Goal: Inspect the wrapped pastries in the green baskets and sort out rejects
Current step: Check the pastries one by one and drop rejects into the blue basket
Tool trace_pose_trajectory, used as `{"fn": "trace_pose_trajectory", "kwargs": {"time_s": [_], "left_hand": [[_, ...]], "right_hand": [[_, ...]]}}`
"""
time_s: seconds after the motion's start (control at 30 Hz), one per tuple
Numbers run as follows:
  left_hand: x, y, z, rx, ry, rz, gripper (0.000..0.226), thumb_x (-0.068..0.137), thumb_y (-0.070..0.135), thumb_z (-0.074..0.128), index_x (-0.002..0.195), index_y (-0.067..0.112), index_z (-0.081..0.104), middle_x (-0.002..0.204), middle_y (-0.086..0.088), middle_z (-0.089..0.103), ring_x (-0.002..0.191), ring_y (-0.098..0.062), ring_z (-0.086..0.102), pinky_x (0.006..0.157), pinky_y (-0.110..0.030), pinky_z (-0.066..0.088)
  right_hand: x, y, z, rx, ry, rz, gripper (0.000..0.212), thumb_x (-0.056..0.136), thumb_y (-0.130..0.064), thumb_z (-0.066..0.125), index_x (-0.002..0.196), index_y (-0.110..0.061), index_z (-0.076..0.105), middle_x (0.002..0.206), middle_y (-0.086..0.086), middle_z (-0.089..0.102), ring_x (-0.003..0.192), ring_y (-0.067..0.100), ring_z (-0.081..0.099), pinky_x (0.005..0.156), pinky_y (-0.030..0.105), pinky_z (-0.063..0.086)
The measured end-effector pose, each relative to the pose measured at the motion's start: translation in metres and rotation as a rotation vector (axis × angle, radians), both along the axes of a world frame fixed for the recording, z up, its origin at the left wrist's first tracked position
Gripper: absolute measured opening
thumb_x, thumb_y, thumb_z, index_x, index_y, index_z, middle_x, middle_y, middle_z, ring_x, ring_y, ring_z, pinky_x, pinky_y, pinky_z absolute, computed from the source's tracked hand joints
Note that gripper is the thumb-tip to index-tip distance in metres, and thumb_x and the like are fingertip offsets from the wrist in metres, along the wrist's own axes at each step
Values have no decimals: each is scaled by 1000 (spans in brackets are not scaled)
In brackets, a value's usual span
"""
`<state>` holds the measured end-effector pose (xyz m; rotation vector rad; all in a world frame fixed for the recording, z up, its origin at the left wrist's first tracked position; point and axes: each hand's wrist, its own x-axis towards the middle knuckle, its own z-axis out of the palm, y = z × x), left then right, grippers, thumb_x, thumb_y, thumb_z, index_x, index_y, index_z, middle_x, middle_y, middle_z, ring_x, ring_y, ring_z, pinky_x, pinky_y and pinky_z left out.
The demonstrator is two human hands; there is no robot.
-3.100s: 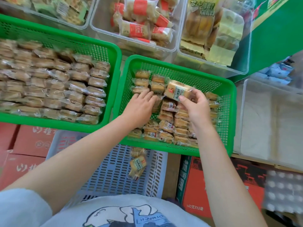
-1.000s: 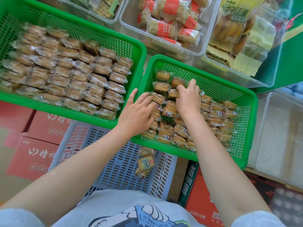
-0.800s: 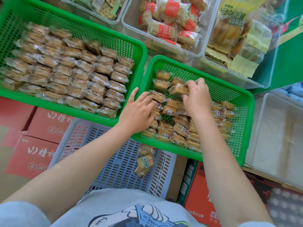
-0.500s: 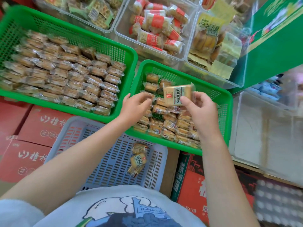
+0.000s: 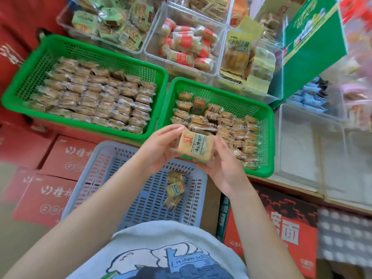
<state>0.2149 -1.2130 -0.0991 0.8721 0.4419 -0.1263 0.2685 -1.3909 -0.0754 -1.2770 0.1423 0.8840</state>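
I've got one clear-wrapped tan pastry w/ a printed label [image 5: 194, 146] pinched between my left hand [image 5: 159, 151] and right hand [image 5: 222, 166], both curled shut on its edges, above the near rim of the right green plastic mesh basket [image 5: 263, 141]. Risk: film looks slick, so a loose pinch could drop it into the pale blue slotted crate [image 5: 128, 178] w/ the wrapped reject pieces [image 5: 174, 190], mixing good w/ bad. Squeezing too hard probably crushes it.
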Motion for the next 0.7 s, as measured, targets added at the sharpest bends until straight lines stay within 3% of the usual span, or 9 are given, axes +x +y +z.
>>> {"fn": "trace_pose_trajectory", "kwargs": {"time_s": [0.1,0.3,0.43,0.5,0.6,0.7], "left_hand": [[-13,-11,2,33,44,14,15,85,28,63,93,15,64,78,0,65,65,-12,61,54,-21,51],[-27,-25,8,-5,103,98,15,101,16,52,92,11,63,73,1,71,61,-9,66,51,-18,52],[-30,-31,12,120,172,88,18,100,16,58,105,5,71,87,-8,77,74,-15,72,59,-22,57],[-31,-34,9,308,209,106,17,98,18,63,105,8,75,91,-8,78,81,-19,74,65,-27,60],[-35,-40,1,708,215,124,17,97,22,66,97,11,78,79,0,77,73,-13,73,63,-30,61],[-39,-40,-5,1099,151,6,19,99,27,62,86,17,72,73,5,71,70,-15,69,61,-33,57]], "right_hand": [[-13,-7,1,50,-3,-35,17,90,-29,58,97,-14,59,96,7,70,86,21,65,66,30,54],[-23,-25,7,179,-10,-65,19,75,-17,71,93,-9,72,95,10,73,87,20,71,73,29,60],[-24,-34,3,87,-120,-152,12,69,-18,78,78,-12,72,87,11,73,84,23,71,70,30,59],[-24,-37,0,-63,-248,-187,7,79,-11,74,80,-10,67,85,10,72,85,24,70,71,33,58],[-27,-38,-3,-261,-441,-195,10,89,-2,69,83,-10,66,84,7,72,82,20,68,74,38,58],[-30,-37,-5,-381,-596,-153,13,91,-4,68,84,-14,68,86,5,72,81,17,67,75,36,58]]}}
